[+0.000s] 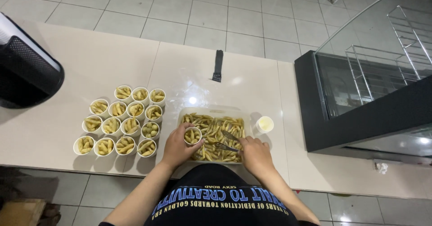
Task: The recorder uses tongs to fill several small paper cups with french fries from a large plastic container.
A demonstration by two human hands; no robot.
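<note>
Far left: a black mesh-fronted appliance is sitting on the beige countertop.
Cups: filled small white paper cups are standing in rows, left of the tray.
Left hand: is wrapping its fingers shut around a small white paper cup of fries, holding it over the tray's left edge.
Tray: a clear rectangular plastic tray of yellow fries is lying before the person.
Right hand: is clamping metal tongs, tips in the fries.
Right: a small white sauce cup is standing beside the tray; a glass display case is standing beyond.

head camera, looking steeply down, counter
</note>
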